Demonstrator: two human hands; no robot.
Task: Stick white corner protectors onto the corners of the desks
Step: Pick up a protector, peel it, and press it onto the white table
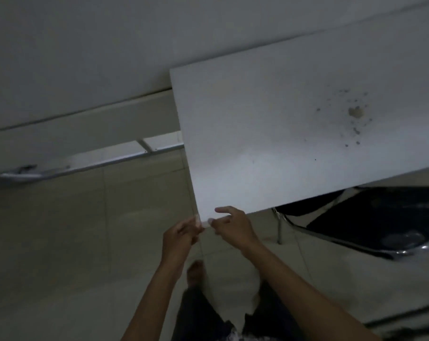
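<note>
In the head view, we stood at the near corner of the white bench (270, 134), and both our hands met exactly there. Our left hand (179, 238) had its fingers curled, pinching at the corner from the left side. Our right hand (233, 227) pinched from the right side, with the index finger lifted a little over the bench top. The corner protector (203, 223) was between our fingertips, at the corner itself. It was small, pale and blurred, so we could not tell whether it sat fully on the corner.

We judged several risks. The protector had almost the same colour as the bench and the light was weak, so it could go on crooked without us noticing. If we pressed only lightly, the adhesive might not hold and the piece could drop to the tiled floor (73, 230). The dirty spots (355, 112) further along the top suggested dust, which could also weaken the bond. A black chair (380, 217) stood just beside, under the bench.
</note>
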